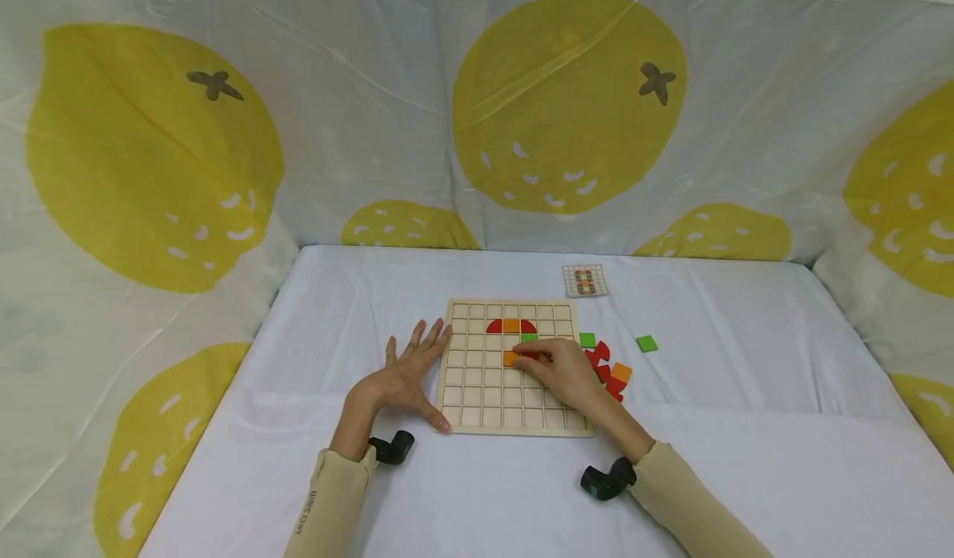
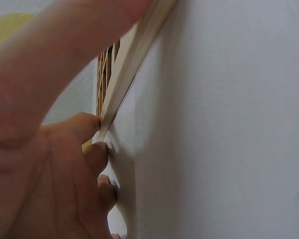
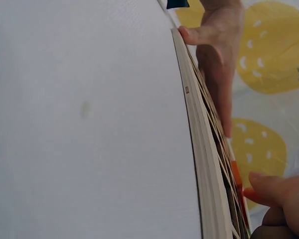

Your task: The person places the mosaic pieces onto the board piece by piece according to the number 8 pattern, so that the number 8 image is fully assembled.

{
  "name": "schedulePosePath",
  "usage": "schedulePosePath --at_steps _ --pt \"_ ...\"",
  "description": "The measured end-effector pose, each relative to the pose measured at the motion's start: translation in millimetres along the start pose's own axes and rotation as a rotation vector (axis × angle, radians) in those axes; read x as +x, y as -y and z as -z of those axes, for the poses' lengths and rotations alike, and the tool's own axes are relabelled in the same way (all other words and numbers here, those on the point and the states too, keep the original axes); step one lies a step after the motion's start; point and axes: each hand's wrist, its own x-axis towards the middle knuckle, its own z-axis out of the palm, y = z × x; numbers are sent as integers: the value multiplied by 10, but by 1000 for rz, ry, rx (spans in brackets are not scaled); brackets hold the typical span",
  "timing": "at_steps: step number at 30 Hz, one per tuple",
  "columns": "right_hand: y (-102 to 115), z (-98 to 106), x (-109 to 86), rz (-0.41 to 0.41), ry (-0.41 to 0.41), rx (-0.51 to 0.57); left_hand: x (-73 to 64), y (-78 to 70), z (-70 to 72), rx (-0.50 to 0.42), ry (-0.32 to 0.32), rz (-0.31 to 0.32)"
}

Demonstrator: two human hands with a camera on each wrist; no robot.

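Observation:
A square wooden grid board [image 1: 475, 396] lies on the white cloth. My left hand [image 1: 406, 380] is spread along its left side, thumb at the near corner and fingertips at the edge. My right hand [image 1: 564, 369] reaches over the board, with thumb and index finger pinching at an orange square tile [image 1: 508, 359]. A red tile [image 3: 243, 206] shows right under these fingers, partly hidden. Farther up the grid, another orange square [image 1: 511, 325] lies between two red curved tiles [image 1: 494, 326]. A green tile [image 1: 529, 338] sits just beyond the right hand.
Several loose red tiles [image 1: 602, 350] and an orange square [image 1: 622, 372] are heaped against the board's right side. Green squares [image 1: 647, 343] lie near them. A small pattern card [image 1: 585, 281] is behind the board. Fabric with yellow lemons [image 1: 570, 103] walls the back and sides.

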Motion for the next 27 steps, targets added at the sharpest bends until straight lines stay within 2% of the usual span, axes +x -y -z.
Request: schedulePosePath --at_steps 5,11,19,27 --pt "-40 143 -41 -16 0 31 9 -6 -11 2 1 -4" --pt "-187 437 -111 -26 -40 9 12 -14 -17 2 6 -1" --pt "-377 792 -250 -121 -106 -85 -6 -23 8 11 -3 7" --pt "-502 1038 -356 -162 -164 -158 1 -2 -1 0 -5 0"
